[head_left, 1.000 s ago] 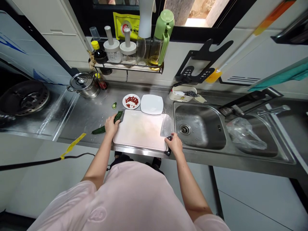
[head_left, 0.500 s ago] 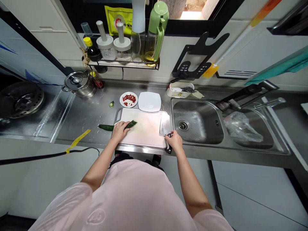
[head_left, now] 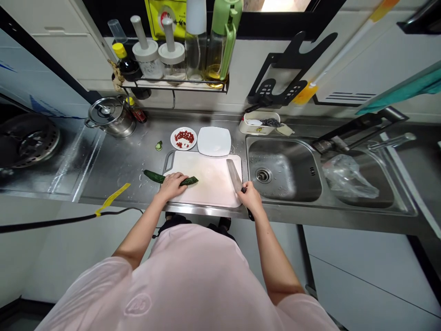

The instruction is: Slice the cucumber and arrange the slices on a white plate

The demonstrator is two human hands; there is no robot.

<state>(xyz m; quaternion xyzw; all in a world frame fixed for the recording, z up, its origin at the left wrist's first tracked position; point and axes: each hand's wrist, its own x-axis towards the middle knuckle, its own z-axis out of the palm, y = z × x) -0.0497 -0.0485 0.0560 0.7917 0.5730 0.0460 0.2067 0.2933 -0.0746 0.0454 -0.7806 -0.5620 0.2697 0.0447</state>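
Observation:
My left hand (head_left: 173, 185) is closed over a dark green cucumber (head_left: 154, 176), which lies across the left side of a white cutting board (head_left: 210, 181). One end of the cucumber sticks out past the board's left edge; the other shows just right of my fingers. At the board's right side my right hand (head_left: 250, 197) grips the black handle of a kitchen knife (head_left: 234, 176). Its broad blade is tilted up on edge and points away from me. Behind the board are a small white plate (head_left: 174, 142) with chopped red pieces and a bare white square plate (head_left: 214, 141).
Small cucumber trimmings (head_left: 159, 145) lie left of the plates. A lidded steel pot (head_left: 115, 122) stands at the back left, under a condiment rack (head_left: 175, 86). On the right is a steel sink (head_left: 287, 172); a clear plastic bag (head_left: 347, 177) lies in the second basin.
My right hand has lifted the knife from lying flat and turned its blade on edge. The cucumber has shifted slightly in angle under my left hand. The view has tilted a little.

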